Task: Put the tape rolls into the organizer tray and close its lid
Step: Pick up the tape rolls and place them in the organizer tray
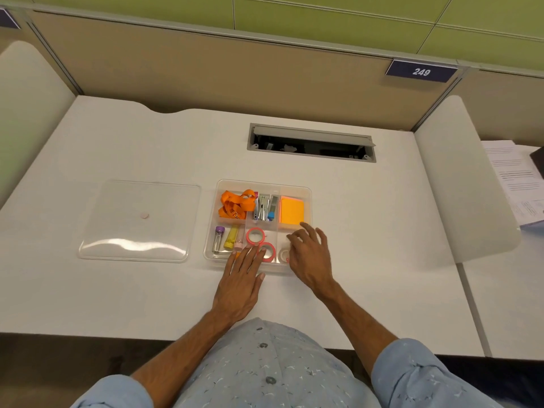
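Right hand (309,254) hovers, fingers spread, over a clear tape roll (284,255) in the organizer tray (309,201); left hand (240,278) flat, empty. We advise seating rolls flat, then fetching the lid (138,220).

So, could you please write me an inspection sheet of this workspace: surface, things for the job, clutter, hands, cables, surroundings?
Surface: white desk, with an open cable hatch at the back.
Job's things: clear organizer tray, lid off; two pink tape rolls and a whitish roll lie inside; clear lid flat on the desk, left of the tray.
Clutter: in the tray, orange lanyard, staplers, orange sticky notes, small tubes.
Hands: left hand open, fingers over a pink roll; right hand open over the tray's near right compartment.
Cables: nothing seen.
Surroundings: beige partition, sign 249, papers on the right.
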Available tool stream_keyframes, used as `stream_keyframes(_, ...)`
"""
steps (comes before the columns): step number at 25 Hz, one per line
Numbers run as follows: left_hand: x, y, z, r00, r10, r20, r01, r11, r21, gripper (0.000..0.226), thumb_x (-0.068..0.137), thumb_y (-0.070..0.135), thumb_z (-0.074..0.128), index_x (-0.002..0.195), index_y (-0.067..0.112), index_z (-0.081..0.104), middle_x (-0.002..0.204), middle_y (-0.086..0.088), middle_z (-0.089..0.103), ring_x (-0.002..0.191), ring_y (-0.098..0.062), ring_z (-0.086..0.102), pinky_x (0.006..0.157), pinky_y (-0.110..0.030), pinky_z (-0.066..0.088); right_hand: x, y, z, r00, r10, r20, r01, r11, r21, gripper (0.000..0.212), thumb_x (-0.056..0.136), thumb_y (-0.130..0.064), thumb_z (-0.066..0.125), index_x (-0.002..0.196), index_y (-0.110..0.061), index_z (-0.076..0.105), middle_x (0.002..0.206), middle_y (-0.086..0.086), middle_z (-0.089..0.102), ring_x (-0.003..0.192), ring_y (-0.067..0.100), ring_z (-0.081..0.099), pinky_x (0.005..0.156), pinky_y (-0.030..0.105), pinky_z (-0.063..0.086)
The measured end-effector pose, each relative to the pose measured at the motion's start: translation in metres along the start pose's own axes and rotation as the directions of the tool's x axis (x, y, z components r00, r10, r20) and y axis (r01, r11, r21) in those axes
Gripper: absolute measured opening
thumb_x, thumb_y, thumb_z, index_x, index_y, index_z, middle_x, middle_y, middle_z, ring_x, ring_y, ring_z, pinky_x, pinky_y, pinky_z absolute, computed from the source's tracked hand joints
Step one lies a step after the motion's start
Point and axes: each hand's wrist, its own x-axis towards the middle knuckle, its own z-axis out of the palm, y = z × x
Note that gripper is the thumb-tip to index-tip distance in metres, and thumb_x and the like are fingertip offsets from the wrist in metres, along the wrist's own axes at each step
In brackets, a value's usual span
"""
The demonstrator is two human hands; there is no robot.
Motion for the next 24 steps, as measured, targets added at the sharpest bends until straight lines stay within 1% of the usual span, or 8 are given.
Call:
stream_keyframes(2, -0.001, 0.000, 0.000, 1.000, 0.002, -0.023, -0.002, 1.000, -0.010, 0.062, 0.110, 0.043, 0.043, 0.165, 0.020, 0.026, 0.174, -0.007, 0.026, 0.163, -0.028, 0.018, 0.135, -0.055, 0.015, 0.001, 0.007, -0.004, 0.990, 0.123, -0.075, -0.123, 0.992, 0.015, 0.036, 0.108, -0.036, 0.049, 0.134, -0.022, 0.070, 0.149, -0.001, 0.065, 0.158, 0.021, 0.038, 0.133, 0.049, 0.023)
stream_keyframes(4, -0.002, 0.000, -0.001, 1.000, 0.007, -0.024, -0.007, 1.000, -0.009, 0.062, 0.110, 0.042, 0.041, 0.165, 0.019, 0.027, 0.173, -0.007, 0.027, 0.163, -0.029, 0.020, 0.135, -0.055, 0.016, 0.004, 0.010, -0.005, 0.986, 0.157, -0.054, -0.157, 0.988, 0.006, 0.040, 0.108, -0.043, 0.047, 0.129, -0.022, 0.074, 0.144, -0.002, 0.069, 0.155, 0.020, 0.040, 0.133, 0.050, 0.022)
stream_keyframes(6, -0.001, 0.000, -0.001, 1.000, 0.009, -0.019, -0.009, 1.000, -0.013, 0.062, 0.110, 0.043, 0.040, 0.165, 0.019, 0.027, 0.173, -0.007, 0.027, 0.163, -0.028, 0.020, 0.135, -0.053, 0.014, 0.007, 0.008, -0.005, 0.990, 0.139, 0.012, -0.138, 0.990, -0.030, 0.044, 0.108, -0.049, 0.045, 0.131, -0.024, 0.073, 0.149, -0.005, 0.065, 0.157, 0.018, 0.037, 0.135, 0.051, 0.018)
stream_keyframes(8, 0.000, 0.000, -0.002, 1.000, 0.005, -0.006, -0.005, 1.000, -0.016, 0.061, 0.111, 0.043, 0.042, 0.165, 0.020, 0.026, 0.174, -0.006, 0.025, 0.164, -0.027, 0.017, 0.135, -0.052, 0.011, 0.010, 0.003, -0.004, 0.990, 0.131, 0.048, -0.128, 0.990, -0.059, 0.043, 0.108, -0.049, 0.047, 0.133, -0.024, 0.072, 0.153, -0.006, 0.062, 0.159, 0.017, 0.034, 0.136, 0.053, 0.014)
stream_keyframes(12, 0.000, -0.003, -0.001, 0.999, 0.001, 0.044, -0.001, 1.000, 0.002, 0.063, 0.112, 0.046, 0.038, 0.167, 0.023, 0.019, 0.176, -0.003, 0.018, 0.165, -0.025, 0.010, 0.137, -0.051, 0.007, 0.021, -0.009, -0.006, 0.989, 0.137, 0.052, -0.134, 0.989, -0.055, 0.036, 0.105, -0.042, 0.056, 0.126, -0.019, 0.076, 0.147, -0.001, 0.068, 0.159, 0.021, 0.034, 0.136, 0.057, 0.012)
stream_keyframes(18, 0.002, -0.005, -0.003, 0.996, -0.004, 0.094, 0.002, 1.000, 0.017, 0.065, 0.112, 0.050, 0.032, 0.168, 0.025, 0.010, 0.178, -0.001, 0.011, 0.166, -0.023, 0.004, 0.137, -0.048, 0.002, 0.029, -0.020, -0.004, 0.995, 0.059, 0.083, -0.054, 0.996, -0.064, 0.039, 0.106, -0.044, 0.059, 0.135, -0.023, 0.072, 0.153, -0.003, 0.063, 0.163, 0.024, 0.027, 0.136, 0.056, 0.009)
stream_keyframes(20, 0.001, -0.006, -0.003, 0.995, -0.004, 0.105, 0.001, 1.000, 0.029, 0.065, 0.112, 0.050, 0.030, 0.168, 0.026, 0.008, 0.178, 0.000, 0.010, 0.166, -0.021, 0.003, 0.137, -0.047, 0.002, 0.029, -0.021, -0.002, 0.993, 0.065, 0.095, -0.060, 0.997, -0.048, 0.040, 0.107, -0.045, 0.057, 0.138, -0.024, 0.070, 0.156, -0.003, 0.060, 0.163, 0.023, 0.026, 0.136, 0.055, 0.009)
stream_keyframes(24, 0.002, -0.008, -0.002, 0.995, 0.009, 0.095, -0.014, 0.999, 0.049, 0.063, 0.112, 0.050, 0.027, 0.168, 0.027, 0.007, 0.178, 0.001, 0.010, 0.166, -0.019, 0.004, 0.137, -0.047, 0.004, 0.023, -0.014, -0.001, 0.994, 0.102, 0.037, -0.102, 0.995, -0.011, 0.037, 0.107, -0.041, 0.056, 0.139, -0.027, 0.067, 0.157, -0.005, 0.058, 0.164, 0.021, 0.023, 0.137, 0.054, 0.010)
